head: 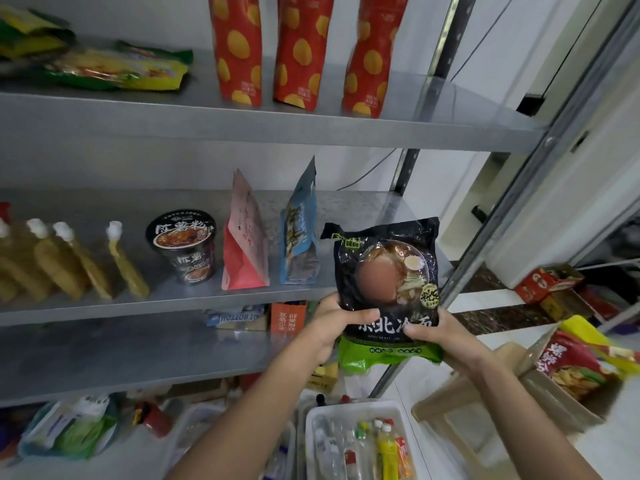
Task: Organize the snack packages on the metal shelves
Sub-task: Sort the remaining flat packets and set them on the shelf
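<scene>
A glossy black noodle packet (386, 282) of crinkled plastic, with a green band at the bottom, is upright in front of the right end of the middle shelf (138, 306), a flat sheet of dull grey metal. Both hands are clamped on its lower part, the left hand (330, 325) and right hand (441, 336) each with a thumb on the front. Left of it on that shelf stand one blue pouch (299, 233), one pink pouch (244, 244), one round black noodle cup (181, 245) and at least four yellow spout pouches (62, 265) with white caps. The top shelf (311, 129) carries three red pouches (239, 50) spotted yellow. Near, a white tray (353, 406) holds small bottles. To the right, a cardboard box (554, 400) holds red packets.
</scene>
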### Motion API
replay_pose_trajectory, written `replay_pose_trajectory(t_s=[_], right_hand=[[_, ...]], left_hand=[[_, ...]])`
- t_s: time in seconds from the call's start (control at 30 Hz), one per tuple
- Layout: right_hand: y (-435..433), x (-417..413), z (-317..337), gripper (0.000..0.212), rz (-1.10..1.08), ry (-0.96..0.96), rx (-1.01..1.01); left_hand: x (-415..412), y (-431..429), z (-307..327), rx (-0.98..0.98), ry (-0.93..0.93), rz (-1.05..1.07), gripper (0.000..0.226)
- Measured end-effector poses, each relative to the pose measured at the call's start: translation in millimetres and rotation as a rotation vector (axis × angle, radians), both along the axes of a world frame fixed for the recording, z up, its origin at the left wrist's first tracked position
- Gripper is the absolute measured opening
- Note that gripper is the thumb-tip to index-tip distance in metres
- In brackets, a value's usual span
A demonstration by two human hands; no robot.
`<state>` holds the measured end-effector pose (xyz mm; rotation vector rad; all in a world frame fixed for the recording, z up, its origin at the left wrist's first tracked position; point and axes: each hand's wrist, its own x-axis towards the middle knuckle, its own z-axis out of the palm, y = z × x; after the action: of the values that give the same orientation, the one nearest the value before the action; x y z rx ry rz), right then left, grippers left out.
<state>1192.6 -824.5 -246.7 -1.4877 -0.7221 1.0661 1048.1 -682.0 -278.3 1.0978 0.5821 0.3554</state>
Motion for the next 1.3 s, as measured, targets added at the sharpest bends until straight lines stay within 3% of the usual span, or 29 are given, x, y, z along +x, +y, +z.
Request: replay_pose_trajectory(t_s=[0.17,0.3,0.37,0.47,0.57,0.67,0.77,0.87,0.93,1.0,1.07,1.13,1.17,1.3], right_hand=[[3.2,-28.1,15.0,0.094,-0.116,-0.04,0.129],[5.5,-46.8,22.7,0.097,-0.231,0.022,0.247],[8.1,-54.7,24.5,0.099,-0.285,0.05,0.298],[10.9,-63.8,26.2,0.083,-0.357,0.101,0.352],[11.1,-71.2,28.5,0.07,-0.375,0.111,0.379],[10.0,-76.3,30.3,0.076,-0.346,0.031,0.361],[9.0,-79.7,31.5,0.058,-0.364,-0.003,0.357],[12.9,-85.9,33.2,0.047,-0.494,-0.027,0.362],[19.0,-90.5,32.3,0.035,-0.662,-0.065,0.35],[24.2,-94.3,28.9,0.03,-0.805,-0.121,0.321],[25.9,-103.7,30.4,0.031,-0.838,-0.207,0.32],[25.4,-114.9,33.3,0.05,-0.718,-0.401,0.265],[24.6,-118.8,31.9,0.063,-0.631,-0.476,0.222],[14.6,-125.2,29.1,0.092,-0.417,-0.44,0.189]], left_hand=[[-15.7,8.1,19.9,0.135,0.017,-0.01,0.069],[-23.2,10.7,44.6,0.225,-0.036,-0.016,0.062],[-26.1,7.2,53.5,0.404,-0.015,0.049,0.08],[-33.3,0.4,58.3,0.693,0.022,0.153,0.092],[-39.5,3.8,57.7,0.703,0.044,-0.007,0.101],[-41.8,13.6,53.1,0.646,0.063,-0.07,0.099],[-42.6,10.5,51.2,0.593,0.063,-0.036,0.1],[-44.1,-4.4,55.8,0.75,0.194,0.109,0.099],[-45.0,-14.8,59.8,0.871,0.183,0.209,0.077],[-42.3,-24.2,62.3,0.736,0.032,0.069,0.067],[-37.5,-32.0,68.2,0.518,-0.056,-0.135,0.087],[-31.6,-34.1,73.0,0.415,-0.119,-0.246,0.102],[-28.8,-33.8,74.5,0.387,-0.142,-0.264,0.1],[-20.1,-28.7,74.3,0.265,-0.106,-0.158,0.072]])
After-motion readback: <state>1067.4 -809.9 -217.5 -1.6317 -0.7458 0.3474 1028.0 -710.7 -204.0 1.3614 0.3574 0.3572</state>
